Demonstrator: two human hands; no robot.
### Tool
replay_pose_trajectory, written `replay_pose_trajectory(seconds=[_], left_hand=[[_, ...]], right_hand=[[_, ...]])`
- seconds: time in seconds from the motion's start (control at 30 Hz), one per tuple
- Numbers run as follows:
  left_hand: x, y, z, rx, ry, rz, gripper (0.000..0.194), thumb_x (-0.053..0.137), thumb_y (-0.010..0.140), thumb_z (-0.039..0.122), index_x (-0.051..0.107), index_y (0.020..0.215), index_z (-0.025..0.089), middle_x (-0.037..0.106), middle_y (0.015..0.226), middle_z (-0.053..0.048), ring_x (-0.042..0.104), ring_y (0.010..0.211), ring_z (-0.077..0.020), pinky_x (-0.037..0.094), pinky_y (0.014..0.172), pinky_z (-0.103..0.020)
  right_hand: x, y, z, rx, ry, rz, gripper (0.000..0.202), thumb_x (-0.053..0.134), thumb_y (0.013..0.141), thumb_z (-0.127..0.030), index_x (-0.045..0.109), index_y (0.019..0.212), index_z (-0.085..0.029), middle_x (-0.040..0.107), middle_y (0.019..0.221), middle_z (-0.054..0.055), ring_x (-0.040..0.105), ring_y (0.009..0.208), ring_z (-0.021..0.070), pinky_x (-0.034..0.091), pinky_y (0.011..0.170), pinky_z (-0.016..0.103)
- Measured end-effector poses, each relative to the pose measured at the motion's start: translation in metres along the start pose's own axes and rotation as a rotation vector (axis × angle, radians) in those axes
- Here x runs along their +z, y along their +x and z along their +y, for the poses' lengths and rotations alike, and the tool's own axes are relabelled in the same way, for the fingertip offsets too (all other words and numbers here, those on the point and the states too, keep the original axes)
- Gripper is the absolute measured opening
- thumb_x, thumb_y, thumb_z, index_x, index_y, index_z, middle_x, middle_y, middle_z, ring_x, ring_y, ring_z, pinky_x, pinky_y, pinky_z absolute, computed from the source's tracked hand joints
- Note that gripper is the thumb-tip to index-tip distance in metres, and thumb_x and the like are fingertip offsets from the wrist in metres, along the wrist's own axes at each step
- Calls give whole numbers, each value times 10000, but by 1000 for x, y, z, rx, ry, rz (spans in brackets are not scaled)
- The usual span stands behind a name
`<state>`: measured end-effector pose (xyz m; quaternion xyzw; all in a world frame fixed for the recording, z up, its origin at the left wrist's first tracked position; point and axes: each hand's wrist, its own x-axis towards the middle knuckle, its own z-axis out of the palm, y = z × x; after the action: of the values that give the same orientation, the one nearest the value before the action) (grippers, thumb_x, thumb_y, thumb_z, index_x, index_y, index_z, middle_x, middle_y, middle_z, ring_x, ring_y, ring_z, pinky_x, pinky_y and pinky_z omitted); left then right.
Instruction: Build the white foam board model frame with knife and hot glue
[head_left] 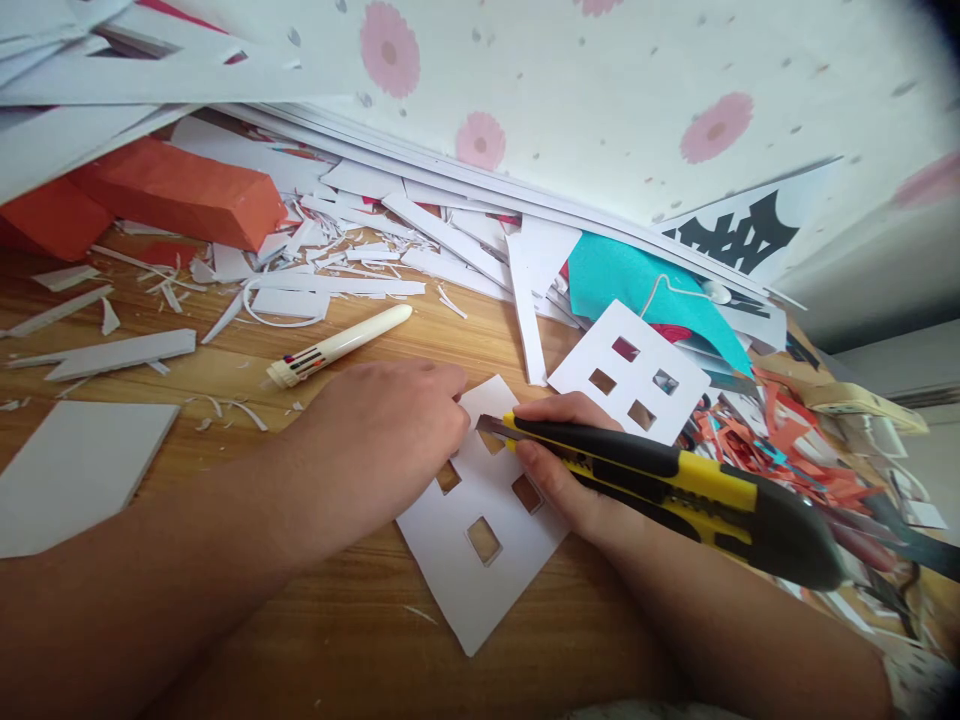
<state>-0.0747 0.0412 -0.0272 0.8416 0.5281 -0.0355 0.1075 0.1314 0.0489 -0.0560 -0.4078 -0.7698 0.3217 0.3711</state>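
Note:
A black and yellow utility knife (675, 480) is gripped in my right hand (566, 465), its blade tip over the uppermost opening of a white card (465, 610). Several square windows are cut through that card, which lies on the wooden table. My left hand (382, 430) is curled closed over the card's upper left side, its fingertips mostly hidden, and appears to hold the card. Just beyond my right hand is a second white card (592, 350) with similar square holes. Behind my left hand lies a cream multi-colour pen (341, 345).
White paper strips and scraps (352, 250) litter the back of the table (300, 610). Orange paper blocks (180, 190) stand at the back left. A plain white card (71, 470) lies at left. Teal felt-like sheet (637, 280) and red-orange scraps (787, 430) are at right.

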Motion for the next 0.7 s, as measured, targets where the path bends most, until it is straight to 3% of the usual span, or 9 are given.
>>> replay_pose_trajectory(seconds=[0.13,0.27,0.47,0.7], left_hand=[[-6,1,6,-10,-30,-37,109,621,805,268,681,749,196,628,914,-76,562,829,-263,366,651,-363],[-13,1,14,-68,-29,-111,106,629,790,255,706,814,186,637,989,-103,574,949,-315,409,673,-384],[-12,-4,19,-103,14,-144,145,571,810,225,695,869,176,600,976,-116,587,905,-324,360,558,-362],[-12,-1,17,-106,5,-129,184,532,832,276,698,831,198,584,954,-109,587,879,-333,331,547,-369]], right_hand=[[6,0,0,-53,-53,80,117,661,797,-304,632,910,-313,694,718,-11,626,565,174,495,524,314],[5,-4,1,-138,-150,-21,204,688,783,-259,606,964,-307,660,662,-28,595,497,157,465,457,284],[-1,-7,6,-392,-140,-128,363,655,778,-155,540,1102,-268,655,724,-12,621,548,147,484,494,248],[-2,-4,3,-447,-142,-106,340,638,783,-167,523,1092,-252,638,688,-1,613,540,151,475,501,243]])
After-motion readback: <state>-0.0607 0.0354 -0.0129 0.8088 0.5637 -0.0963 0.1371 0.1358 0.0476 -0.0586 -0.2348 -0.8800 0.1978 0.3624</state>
